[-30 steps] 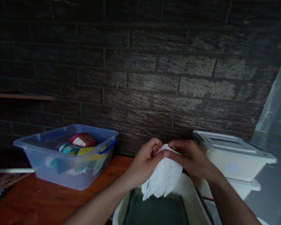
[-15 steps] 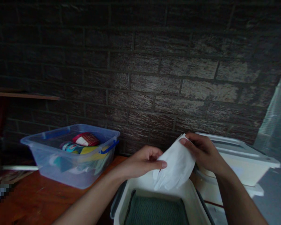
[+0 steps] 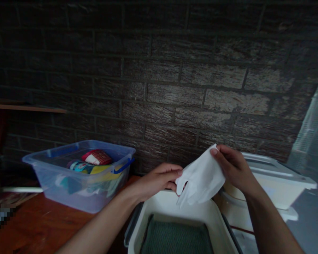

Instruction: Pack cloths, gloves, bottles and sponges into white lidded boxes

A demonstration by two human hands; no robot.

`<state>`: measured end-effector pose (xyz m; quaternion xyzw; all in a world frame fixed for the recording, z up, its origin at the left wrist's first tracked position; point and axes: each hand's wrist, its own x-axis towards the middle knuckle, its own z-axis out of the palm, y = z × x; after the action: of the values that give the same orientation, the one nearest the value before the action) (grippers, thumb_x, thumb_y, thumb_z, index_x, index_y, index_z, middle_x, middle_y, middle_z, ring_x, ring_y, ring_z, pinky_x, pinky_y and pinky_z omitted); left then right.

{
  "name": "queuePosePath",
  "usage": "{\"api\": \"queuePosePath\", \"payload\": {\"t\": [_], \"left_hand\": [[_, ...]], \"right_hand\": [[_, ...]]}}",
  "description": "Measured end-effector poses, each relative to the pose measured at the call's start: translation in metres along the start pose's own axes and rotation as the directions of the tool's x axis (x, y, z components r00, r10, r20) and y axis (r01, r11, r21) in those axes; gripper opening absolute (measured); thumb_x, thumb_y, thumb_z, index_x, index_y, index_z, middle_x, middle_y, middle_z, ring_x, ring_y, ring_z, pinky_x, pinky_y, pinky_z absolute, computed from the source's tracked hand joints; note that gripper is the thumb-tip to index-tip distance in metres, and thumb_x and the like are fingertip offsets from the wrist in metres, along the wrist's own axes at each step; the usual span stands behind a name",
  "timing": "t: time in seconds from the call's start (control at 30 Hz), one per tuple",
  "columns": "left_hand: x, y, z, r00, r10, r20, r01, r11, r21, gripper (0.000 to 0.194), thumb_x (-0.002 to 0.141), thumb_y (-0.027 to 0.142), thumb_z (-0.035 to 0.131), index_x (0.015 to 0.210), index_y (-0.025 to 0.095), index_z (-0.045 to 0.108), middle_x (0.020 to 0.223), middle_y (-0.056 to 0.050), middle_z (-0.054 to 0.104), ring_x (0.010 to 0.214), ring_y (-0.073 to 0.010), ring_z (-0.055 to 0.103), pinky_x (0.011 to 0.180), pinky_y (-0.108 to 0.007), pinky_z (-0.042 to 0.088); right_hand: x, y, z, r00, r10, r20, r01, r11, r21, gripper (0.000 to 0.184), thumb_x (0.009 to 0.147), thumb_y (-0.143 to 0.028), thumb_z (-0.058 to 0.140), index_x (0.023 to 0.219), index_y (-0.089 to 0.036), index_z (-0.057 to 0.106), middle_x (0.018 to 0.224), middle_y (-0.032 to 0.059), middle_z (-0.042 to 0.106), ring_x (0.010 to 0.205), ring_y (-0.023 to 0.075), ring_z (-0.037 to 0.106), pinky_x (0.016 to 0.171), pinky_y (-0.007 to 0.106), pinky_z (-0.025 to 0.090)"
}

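Note:
A thin white glove [image 3: 202, 178] hangs above a white bin [image 3: 172, 201], its limp fingers drooping down and to the left. My right hand [image 3: 231, 165] pinches the top edge between thumb and fingers. At the opposite side my left hand [image 3: 163, 180] has its fingers closed at the edge by the glove's fingers; part of that grip is hidden. Inside the bin lies a folded dark green textured cloth [image 3: 177, 236], below both hands and apart from them.
On the left of the wooden table [image 3: 37, 229] stands a clear blue-handled tub [image 3: 76, 194] holding packets and cloths. Lidded white boxes [image 3: 278, 183] are stacked at right. A dark brick wall [image 3: 159, 88] rises behind, and a shelf [image 3: 29, 107] juts in at left.
My right hand has moved slightly up and right with the glove. My left hand's thumb has left the glove's front, and the glove's fingers show more separately.

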<state>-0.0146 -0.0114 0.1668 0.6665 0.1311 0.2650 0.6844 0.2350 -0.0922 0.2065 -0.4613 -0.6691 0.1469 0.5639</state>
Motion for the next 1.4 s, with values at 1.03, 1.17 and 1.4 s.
{"api": "queuePosePath", "payload": {"t": [1.03,1.17,1.4], "left_hand": [[0.004,-0.002,0.012,0.957,0.291,0.014,-0.281,0.909,0.308,0.019,0.086,0.023,0.066,0.100,0.012,0.070,0.092,-0.004,0.064,0.086,-0.0170,0.057,0.075,-0.025,0.041],[0.009,-0.012,0.018,0.960,0.268,0.083,-0.278,0.951,0.137,0.026,0.092,0.031,0.058,0.108,0.014,0.069,0.096,-0.004,0.063,0.091,-0.0180,0.057,0.078,-0.025,0.041],[0.007,-0.008,0.022,0.976,0.206,0.064,-0.214,0.965,0.154,0.027,0.092,0.039,0.065,0.094,0.013,0.067,0.080,0.000,0.058,0.071,-0.0116,0.050,0.063,-0.021,0.033]], "right_hand": [[0.002,0.010,-0.003,0.995,0.048,-0.082,-0.027,0.970,0.242,0.033,0.090,-0.048,0.071,0.074,-0.020,0.065,0.059,-0.0030,0.053,0.048,0.0089,0.044,0.042,0.019,0.032],[-0.002,0.000,0.004,0.995,0.102,-0.019,-0.096,0.975,0.199,0.035,0.092,-0.050,0.068,0.074,-0.020,0.062,0.060,-0.0030,0.054,0.049,0.0092,0.047,0.043,0.019,0.035],[-0.003,0.000,0.004,0.994,0.100,0.043,-0.105,0.987,0.125,0.037,0.095,-0.051,0.064,0.076,-0.019,0.061,0.062,-0.0028,0.053,0.052,0.0096,0.046,0.045,0.020,0.034]]}}
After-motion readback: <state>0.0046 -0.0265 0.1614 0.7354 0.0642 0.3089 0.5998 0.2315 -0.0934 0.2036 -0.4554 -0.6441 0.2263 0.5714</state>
